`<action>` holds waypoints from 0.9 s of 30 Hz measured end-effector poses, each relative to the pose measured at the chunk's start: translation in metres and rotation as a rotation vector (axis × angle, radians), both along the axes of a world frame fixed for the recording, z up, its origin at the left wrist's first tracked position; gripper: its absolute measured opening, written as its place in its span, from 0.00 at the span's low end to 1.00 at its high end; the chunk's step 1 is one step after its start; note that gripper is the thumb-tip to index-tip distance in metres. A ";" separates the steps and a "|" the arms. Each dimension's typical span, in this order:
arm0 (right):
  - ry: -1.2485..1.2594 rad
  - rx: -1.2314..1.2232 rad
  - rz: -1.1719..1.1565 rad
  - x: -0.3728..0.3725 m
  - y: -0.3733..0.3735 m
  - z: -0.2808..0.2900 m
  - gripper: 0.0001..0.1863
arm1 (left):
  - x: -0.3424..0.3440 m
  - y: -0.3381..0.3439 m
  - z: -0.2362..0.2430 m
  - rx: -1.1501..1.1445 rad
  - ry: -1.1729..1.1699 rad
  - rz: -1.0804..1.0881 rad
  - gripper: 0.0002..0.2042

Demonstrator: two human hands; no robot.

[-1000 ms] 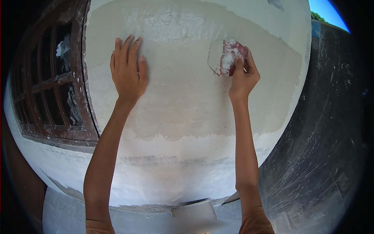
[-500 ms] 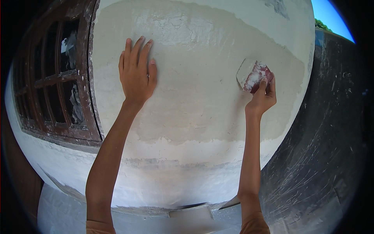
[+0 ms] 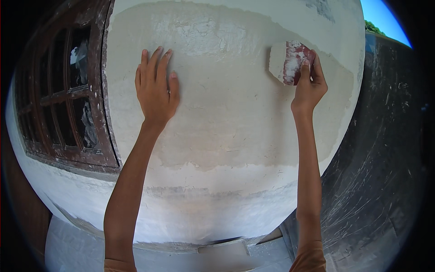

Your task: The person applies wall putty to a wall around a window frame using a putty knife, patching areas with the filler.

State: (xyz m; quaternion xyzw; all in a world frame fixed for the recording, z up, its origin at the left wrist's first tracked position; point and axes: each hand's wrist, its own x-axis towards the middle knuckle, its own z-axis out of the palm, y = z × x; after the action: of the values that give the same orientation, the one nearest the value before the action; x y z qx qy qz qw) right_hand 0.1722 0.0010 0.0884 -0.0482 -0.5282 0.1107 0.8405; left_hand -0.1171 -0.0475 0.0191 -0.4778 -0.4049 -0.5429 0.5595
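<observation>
Head view, window left; scraper on wall

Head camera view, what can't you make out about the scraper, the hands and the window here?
- Scraper: the handle is hidden inside the right hand; only the putty-smeared blade shows.
- Left hand: its palm lies flat on the wall, so the palm side and the plaster under it are hidden.
- Window: its left part fades into the dark fisheye rim, and the panes are too dim to see through.

Bright even daylight, sharp focus, strong fisheye bending, black corners
</observation>
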 end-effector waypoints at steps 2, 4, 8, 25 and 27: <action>-0.253 0.033 -0.047 -0.020 -0.001 -0.003 0.20 | -0.004 0.001 0.000 0.045 -0.019 -0.003 0.21; -0.505 0.063 -0.094 -0.030 -0.001 -0.002 0.20 | -0.004 0.000 0.001 0.045 -0.016 -0.015 0.21; -0.521 0.059 -0.325 -0.019 0.010 0.027 0.21 | -0.003 0.001 0.001 0.036 -0.018 -0.018 0.21; -0.119 0.026 -0.147 -0.003 0.006 0.041 0.21 | -0.001 0.002 0.000 0.011 -0.005 0.002 0.21; -0.446 0.086 -0.091 -0.026 0.005 0.023 0.21 | -0.003 0.003 0.001 0.012 -0.001 0.006 0.21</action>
State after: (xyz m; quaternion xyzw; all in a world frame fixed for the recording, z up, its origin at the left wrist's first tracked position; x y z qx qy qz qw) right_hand 0.1462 0.0061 0.1112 -0.0595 -0.7025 0.0368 0.7082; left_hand -0.1202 -0.0444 0.0199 -0.4729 -0.4035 -0.5438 0.5637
